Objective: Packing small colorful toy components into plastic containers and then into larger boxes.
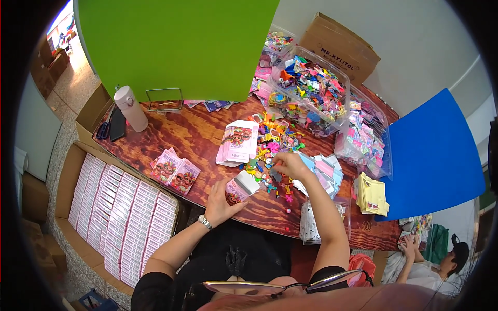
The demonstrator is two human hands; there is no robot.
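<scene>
My left hand (220, 202) holds a small pink-and-white printed box (238, 194), tilted, with its white top flap raised. To the right, my right hand (291, 167) is over a loose pile of small colourful plastic toys (270, 136), fingers pinched together. What lies between those fingertips is too small to make out. Just beyond the held box lies a stack of flat pink-and-white cartons (234, 150). Light blue, pink and white cards (328, 173) are spread beside my right forearm. Left of my left hand, a few pink boxes (176, 171) rest on the table.
An open carton (65, 225) of pink boxes in rows stands at left. Clear bins (345, 96) of toys and packets stand at far right, near yellow packets (371, 196). A pink bottle (132, 110) and phone (118, 123) are far left. Another person (438, 267) sits lower right.
</scene>
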